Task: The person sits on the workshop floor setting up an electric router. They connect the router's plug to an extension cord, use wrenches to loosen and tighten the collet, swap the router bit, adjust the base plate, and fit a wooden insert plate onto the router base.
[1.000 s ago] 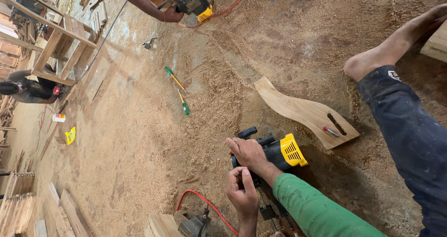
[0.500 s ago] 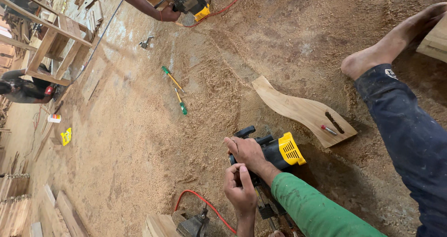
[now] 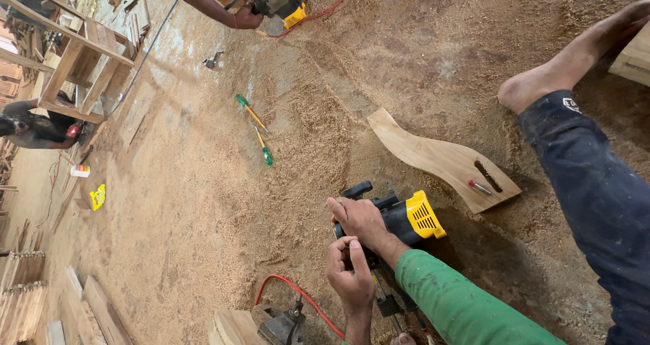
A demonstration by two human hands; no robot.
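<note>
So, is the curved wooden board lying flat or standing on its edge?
Flat: the curved wooden board lies with its broad face up on the sawdust floor, a small red-tipped tool resting on it.

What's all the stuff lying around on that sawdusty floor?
power tool: one, black and yellow, under both hands
curved board: one, pale wood, right of centre
screwdrivers: two, green-handled, on the sawdust
red cable: one, bottom centre
wooden frame: one, upper left
co-worker's hand: one, on another tool at the top
bare foot: one, dark trouser leg, right
left hand: beside the tool
right hand: on the tool, green sleeve
</note>
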